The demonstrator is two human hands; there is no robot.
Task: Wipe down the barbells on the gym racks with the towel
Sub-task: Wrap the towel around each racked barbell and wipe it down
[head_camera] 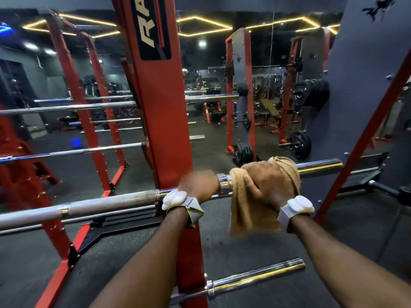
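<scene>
A long steel barbell (106, 202) lies across the red rack at chest height, its chrome sleeve end (320, 166) reaching right. My right hand (264, 181) grips a tan towel (249, 210) wrapped round the sleeve, and the towel's loose end hangs below the bar. My left hand (198, 183) grips the bar just left of the sleeve collar and looks blurred. A second barbell (255, 275) rests lower on the same rack, near my forearms.
The red rack upright (160, 121) stands directly behind the bar. More barbells (73, 106) sit on racks to the left. A grey plate tree with black weight plates (311, 92) stands at the right. Mirrors line the back wall. A blue bucket (75, 143) sits on the floor.
</scene>
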